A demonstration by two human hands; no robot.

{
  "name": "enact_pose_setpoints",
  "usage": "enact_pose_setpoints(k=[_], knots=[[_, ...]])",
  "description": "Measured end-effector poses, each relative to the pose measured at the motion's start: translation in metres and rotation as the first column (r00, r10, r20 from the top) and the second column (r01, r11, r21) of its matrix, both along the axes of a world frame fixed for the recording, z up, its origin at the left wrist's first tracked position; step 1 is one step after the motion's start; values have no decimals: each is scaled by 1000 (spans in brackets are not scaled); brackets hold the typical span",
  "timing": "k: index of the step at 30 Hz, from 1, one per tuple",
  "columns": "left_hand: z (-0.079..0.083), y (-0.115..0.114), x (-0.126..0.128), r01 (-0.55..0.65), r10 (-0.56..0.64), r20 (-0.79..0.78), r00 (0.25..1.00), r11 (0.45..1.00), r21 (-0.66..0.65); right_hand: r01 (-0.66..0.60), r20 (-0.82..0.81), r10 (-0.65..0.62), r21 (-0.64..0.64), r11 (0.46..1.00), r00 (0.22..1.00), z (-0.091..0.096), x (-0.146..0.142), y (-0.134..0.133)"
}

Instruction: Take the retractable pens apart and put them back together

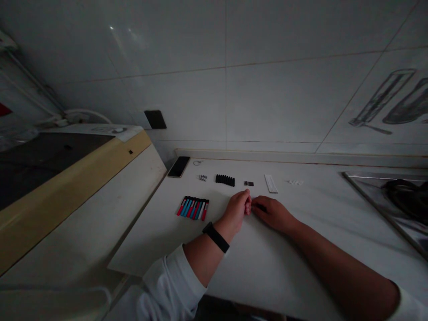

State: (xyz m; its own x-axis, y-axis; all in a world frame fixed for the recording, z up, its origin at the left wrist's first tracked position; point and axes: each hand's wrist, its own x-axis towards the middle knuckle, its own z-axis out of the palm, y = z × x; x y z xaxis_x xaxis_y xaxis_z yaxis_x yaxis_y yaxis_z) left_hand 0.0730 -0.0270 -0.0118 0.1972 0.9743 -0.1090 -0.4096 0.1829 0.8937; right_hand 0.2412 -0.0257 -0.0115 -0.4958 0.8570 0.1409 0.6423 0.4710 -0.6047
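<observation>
Both my hands rest together on the white counter (274, 263). My left hand (238, 207), with a black band on its wrist, has its fingers curled in a pinch. My right hand (272, 213) meets it fingertip to fingertip, closed on a small dark piece (260, 207) that I cannot make out. To the left lies a row of red and blue pens (194, 208). Behind the hands lie a row of black caps (225, 180), a small dark part (248, 183), a white strip (271, 183) and small springs (203, 178).
A phone (179, 166) lies at the counter's back left corner. A sink (394, 200) with a dark object in it sits at the right. A cream-edged appliance (76, 178) stands to the left. The tiled wall (267, 89) rises behind.
</observation>
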Motion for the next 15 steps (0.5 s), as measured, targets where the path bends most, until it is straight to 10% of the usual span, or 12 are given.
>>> enact_pose_setpoints(k=[15], knots=[[3, -2, 7, -3, 7, -87, 996, 999, 40, 2, -8, -1, 64, 998, 1000, -1, 1, -1]])
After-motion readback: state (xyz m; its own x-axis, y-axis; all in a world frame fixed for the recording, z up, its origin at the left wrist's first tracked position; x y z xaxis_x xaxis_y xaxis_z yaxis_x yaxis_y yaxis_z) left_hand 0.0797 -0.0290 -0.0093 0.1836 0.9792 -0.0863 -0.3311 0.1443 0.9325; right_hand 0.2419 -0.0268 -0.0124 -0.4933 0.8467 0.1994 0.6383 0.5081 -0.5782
